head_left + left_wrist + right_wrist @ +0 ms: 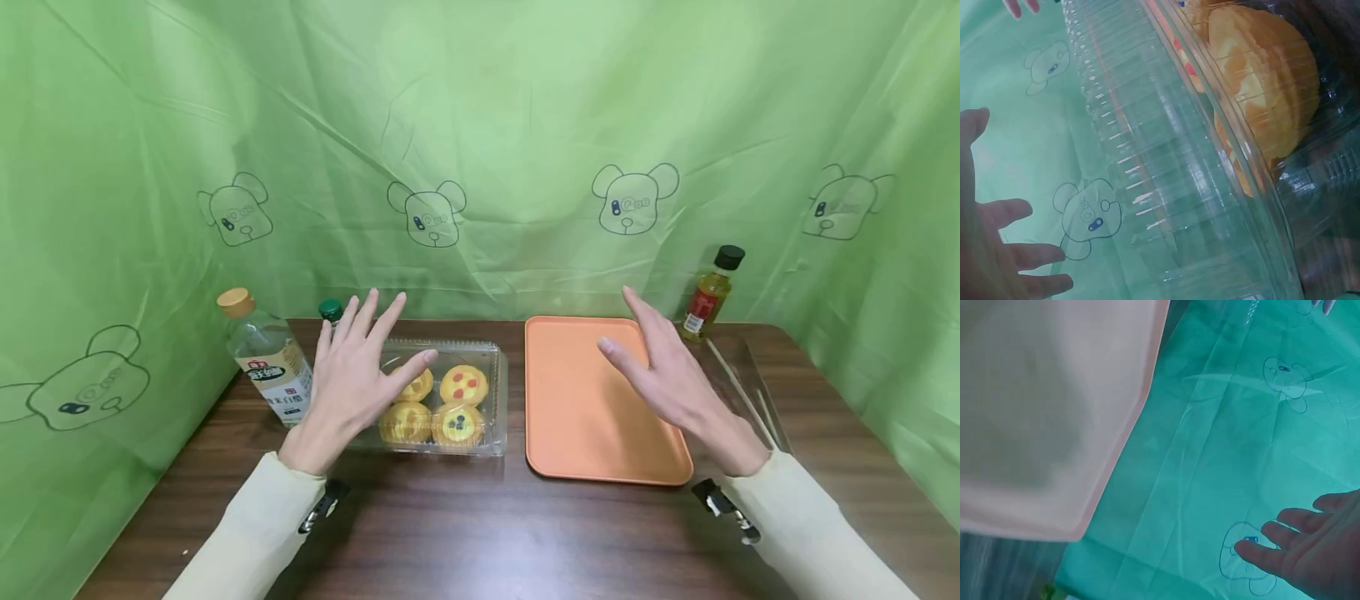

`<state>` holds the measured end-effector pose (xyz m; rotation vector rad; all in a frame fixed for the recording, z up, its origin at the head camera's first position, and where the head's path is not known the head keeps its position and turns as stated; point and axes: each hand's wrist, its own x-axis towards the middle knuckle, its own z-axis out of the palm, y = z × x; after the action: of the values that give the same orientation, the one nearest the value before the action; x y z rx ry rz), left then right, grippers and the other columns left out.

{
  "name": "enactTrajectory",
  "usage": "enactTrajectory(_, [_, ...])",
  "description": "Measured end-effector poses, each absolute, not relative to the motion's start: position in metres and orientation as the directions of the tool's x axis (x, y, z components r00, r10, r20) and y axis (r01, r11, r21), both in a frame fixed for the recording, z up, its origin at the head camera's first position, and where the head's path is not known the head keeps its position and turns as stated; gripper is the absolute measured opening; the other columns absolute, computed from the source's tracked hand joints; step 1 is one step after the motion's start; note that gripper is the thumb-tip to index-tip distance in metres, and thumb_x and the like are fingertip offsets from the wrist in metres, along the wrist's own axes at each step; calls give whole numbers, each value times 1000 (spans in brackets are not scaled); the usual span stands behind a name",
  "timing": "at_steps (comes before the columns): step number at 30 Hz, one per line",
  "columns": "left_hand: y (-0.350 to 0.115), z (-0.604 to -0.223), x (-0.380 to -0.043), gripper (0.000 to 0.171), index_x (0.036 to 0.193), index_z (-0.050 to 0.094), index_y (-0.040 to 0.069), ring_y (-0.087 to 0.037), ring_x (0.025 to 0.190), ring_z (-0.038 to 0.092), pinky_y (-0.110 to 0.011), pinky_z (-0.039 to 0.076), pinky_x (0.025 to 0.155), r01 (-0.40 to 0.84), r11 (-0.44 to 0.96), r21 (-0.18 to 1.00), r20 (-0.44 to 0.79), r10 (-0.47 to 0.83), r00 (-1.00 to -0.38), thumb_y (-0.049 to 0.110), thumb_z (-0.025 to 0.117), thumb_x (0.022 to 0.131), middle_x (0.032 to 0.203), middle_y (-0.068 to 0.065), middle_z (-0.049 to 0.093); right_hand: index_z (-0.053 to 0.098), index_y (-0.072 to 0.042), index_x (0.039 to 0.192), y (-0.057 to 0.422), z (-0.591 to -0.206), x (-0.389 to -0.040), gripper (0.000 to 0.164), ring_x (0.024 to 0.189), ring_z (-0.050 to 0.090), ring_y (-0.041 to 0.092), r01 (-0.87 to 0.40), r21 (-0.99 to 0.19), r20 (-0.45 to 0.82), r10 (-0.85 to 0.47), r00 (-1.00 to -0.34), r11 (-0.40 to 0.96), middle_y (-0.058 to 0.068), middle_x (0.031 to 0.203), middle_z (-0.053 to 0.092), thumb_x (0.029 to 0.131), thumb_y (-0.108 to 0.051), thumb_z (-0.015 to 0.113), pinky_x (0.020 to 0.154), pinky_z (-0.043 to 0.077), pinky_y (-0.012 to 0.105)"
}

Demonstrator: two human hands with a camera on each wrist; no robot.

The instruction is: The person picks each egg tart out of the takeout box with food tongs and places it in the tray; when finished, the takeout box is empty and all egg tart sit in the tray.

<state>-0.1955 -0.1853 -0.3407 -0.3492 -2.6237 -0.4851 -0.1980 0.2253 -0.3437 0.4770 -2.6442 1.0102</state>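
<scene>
At the orange tray's (577, 408) nine o'clock sits the pastry box (495, 400); left hand (356, 375) and right hand (671, 381) hover, each grip empty and unclenched.

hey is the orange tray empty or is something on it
Empty, as far as visible: the orange tray shows bare surface; the right hand hides part.

- Orange-capped bottle (238, 303): its pale label (281, 383) carries a line of large dark Chinese characters, of which 米白醋 can be read; the red mark and the dark oval above that line hold characters too blurred to read.
- Black-capped bottle (707, 302): red label (703, 303) with print too small to read, and a white patch with barcode-like lines.
- Green curtain (517, 100): each printed bear head (432, 220) bears a few rounded letters, not surely legible, beside a dark blue oval mark.
</scene>
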Motion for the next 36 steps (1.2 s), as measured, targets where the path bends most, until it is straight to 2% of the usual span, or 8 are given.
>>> enactTrajectory(4, [-187,-340,-192,87,166,40,27,-40,157,24,-70,13,127,345,888,304,521,149,-840,73,62,95,170,-15,33,17,-29,172,217,-345,-197,78,159,19,35,-394,-644,348,-207,-914,656,6,175,21,108,-50,57,124,23,70])
enactTrajectory(13, [-190,-336,-184,76,157,55,23,-40,148,41,-70,36,117,392,839,377,597,103,-796,62,71,94,164,-9,45,26,-32,170,202,-346,-194,66,152,36,37,-379,-788,311,-218,-925,485,7,170,35,111,-44,55,118,38,65])
enactTrajectory(16, [-191,-335,-181,72,153,59,22,-38,145,46,-68,43,110,406,825,393,626,84,-775,58,73,93,161,-8,50,30,-29,168,197,-346,-195,63,151,38,31,-367,-839,298,-225,-928,402,7,167,39,112,-41,55,119,41,56])
enactTrajectory(18, [-191,-334,-180,69,151,61,21,-37,144,47,-66,46,108,416,816,401,640,75,-765,56,74,93,160,-7,52,33,-26,167,193,-346,-196,61,150,39,28,-361,-865,295,-229,-928,350,6,164,41,112,-40,54,120,43,44])
enactTrajectory(21, [-192,-333,-177,66,148,64,20,-35,142,50,-64,50,103,424,807,411,656,62,-752,54,76,93,157,-4,54,37,-16,165,187,-346,-198,58,147,43,31,-374,-892,316,-241,-918,256,10,160,45,113,-33,53,116,45,28])
enactTrajectory(23, [-192,-333,-176,64,146,66,20,-33,141,51,-62,52,100,431,802,413,667,55,-743,53,76,92,156,-3,56,39,-9,163,183,-346,-199,55,146,44,35,-373,-910,326,-246,-913,178,13,157,48,113,-28,52,112,48,23])
enactTrajectory(27, [-193,-333,-173,61,143,68,19,-31,139,53,-59,52,101,456,786,416,695,48,-717,50,77,92,153,-2,59,42,-3,160,174,-347,-201,51,143,48,38,-351,-935,329,-251,-911,47,18,154,50,114,-24,50,108,54,31])
enactTrajectory(36, [-201,-331,-167,52,137,72,13,-28,132,59,-53,50,107,495,763,416,748,23,-663,39,78,93,144,-2,66,49,-1,154,156,-346,-201,48,137,55,35,-291,-953,303,-253,-919,-83,23,150,54,113,-26,53,107,57,39])
